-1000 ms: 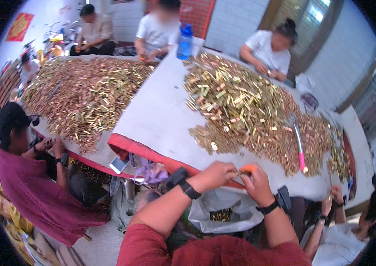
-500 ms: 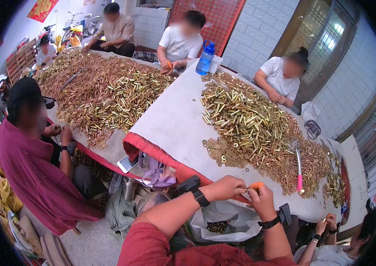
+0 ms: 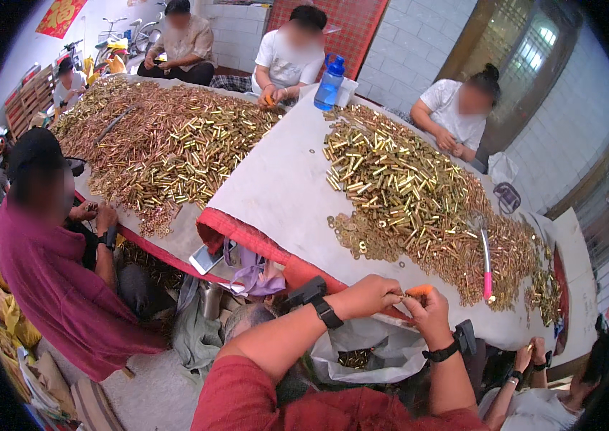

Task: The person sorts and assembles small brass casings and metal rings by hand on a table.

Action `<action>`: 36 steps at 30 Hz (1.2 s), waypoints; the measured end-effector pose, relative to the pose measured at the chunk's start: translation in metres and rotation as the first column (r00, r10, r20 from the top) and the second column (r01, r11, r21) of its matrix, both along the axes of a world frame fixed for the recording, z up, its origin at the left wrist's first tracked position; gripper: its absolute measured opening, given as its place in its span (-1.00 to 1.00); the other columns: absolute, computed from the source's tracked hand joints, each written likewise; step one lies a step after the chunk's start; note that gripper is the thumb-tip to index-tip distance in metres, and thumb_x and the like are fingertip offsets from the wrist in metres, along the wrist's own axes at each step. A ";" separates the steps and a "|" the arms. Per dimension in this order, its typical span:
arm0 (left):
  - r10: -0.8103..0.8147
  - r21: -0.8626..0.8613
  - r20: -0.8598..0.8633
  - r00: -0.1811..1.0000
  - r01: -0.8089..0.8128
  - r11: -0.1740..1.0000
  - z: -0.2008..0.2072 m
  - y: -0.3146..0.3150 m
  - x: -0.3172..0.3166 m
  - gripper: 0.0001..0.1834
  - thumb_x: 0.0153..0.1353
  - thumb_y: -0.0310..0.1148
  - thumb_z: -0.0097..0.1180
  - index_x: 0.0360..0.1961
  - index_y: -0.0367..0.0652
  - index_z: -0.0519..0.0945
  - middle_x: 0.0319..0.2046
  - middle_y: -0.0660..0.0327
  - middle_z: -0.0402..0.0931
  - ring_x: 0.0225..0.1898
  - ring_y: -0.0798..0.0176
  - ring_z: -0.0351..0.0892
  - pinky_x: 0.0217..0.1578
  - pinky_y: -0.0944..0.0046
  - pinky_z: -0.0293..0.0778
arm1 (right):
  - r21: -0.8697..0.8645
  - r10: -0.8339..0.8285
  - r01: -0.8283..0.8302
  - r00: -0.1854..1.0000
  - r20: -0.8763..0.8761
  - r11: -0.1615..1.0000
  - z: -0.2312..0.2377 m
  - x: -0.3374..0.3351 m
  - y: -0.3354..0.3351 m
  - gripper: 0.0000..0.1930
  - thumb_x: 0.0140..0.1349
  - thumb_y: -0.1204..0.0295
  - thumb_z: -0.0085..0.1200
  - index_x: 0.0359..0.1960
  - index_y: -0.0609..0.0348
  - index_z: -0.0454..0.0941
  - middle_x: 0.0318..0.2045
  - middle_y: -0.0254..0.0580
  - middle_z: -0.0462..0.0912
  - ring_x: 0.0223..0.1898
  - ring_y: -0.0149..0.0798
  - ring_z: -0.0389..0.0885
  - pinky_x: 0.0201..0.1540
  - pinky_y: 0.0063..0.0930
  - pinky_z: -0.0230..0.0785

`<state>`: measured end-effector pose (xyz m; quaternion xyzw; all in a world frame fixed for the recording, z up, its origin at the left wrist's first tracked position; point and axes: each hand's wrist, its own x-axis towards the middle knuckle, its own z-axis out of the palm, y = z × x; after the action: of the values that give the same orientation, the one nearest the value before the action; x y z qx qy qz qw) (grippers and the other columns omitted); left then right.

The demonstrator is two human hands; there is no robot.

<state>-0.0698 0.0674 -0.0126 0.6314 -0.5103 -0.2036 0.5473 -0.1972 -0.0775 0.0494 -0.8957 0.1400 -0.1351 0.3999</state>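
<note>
My left hand and my right hand meet above the table's front edge. Fingertips of both are pinched around a small metal part, too small to tell exactly. An orange finger cover sits on my right hand. Just below, a white plastic bag hangs open with brass-coloured metal pieces inside. Beyond my hands, shiny brass-coloured metal sleeves lie heaped on the pale tabletop. Flat washers gather on the heap's near left, and thin bolts on its right.
A curved tool with a pink handle rests on the heap's right side. A blue bottle stands at the far edge. Another heap covers the left table, where a phone lies near the edge. Several people sit around both tables.
The view has shifted slightly. My hands stay together at the same small part, with fingers adjusted a little. A person at the far left table has moved their hands.
</note>
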 end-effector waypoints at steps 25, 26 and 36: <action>-0.071 -0.094 -0.358 0.931 0.040 0.995 0.029 0.018 0.018 -0.83 0.26 -0.45 0.10 -0.17 -0.31 0.56 -0.29 0.24 0.56 -0.20 0.37 0.53 -0.13 0.35 0.47 | -0.112 0.276 -0.252 0.880 0.388 0.961 0.009 0.024 0.004 -0.73 0.17 0.45 0.20 -0.07 0.11 0.57 -0.43 -0.27 0.55 -0.46 -0.35 0.53 -0.40 -0.53 0.37; -0.068 -0.084 -0.360 0.930 0.040 0.996 0.027 0.017 0.018 -0.83 0.27 -0.45 0.10 -0.17 -0.31 0.56 -0.29 0.25 0.56 -0.21 0.37 0.53 -0.14 0.35 0.47 | -0.105 0.264 -0.242 0.887 0.379 0.965 0.007 0.024 0.003 -0.75 0.17 0.44 0.21 -0.11 0.11 0.57 -0.41 -0.24 0.56 -0.46 -0.32 0.53 -0.40 -0.51 0.37; -0.101 -0.093 -0.471 0.876 0.065 0.994 0.036 0.016 0.015 -0.84 0.32 -0.45 0.06 -0.18 -0.33 0.56 -0.32 0.25 0.56 -0.24 0.42 0.54 -0.18 0.39 0.49 | -0.072 0.204 -0.191 0.918 0.339 0.979 0.011 0.023 0.004 -0.79 0.16 0.38 0.25 -0.22 0.15 0.55 -0.40 -0.21 0.56 -0.49 -0.29 0.55 -0.44 -0.49 0.39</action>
<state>-0.0548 0.0837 0.0238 0.5189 -0.3943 -0.3564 0.6695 -0.1739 -0.0732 0.0606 -0.8750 -0.0258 -0.2514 0.4128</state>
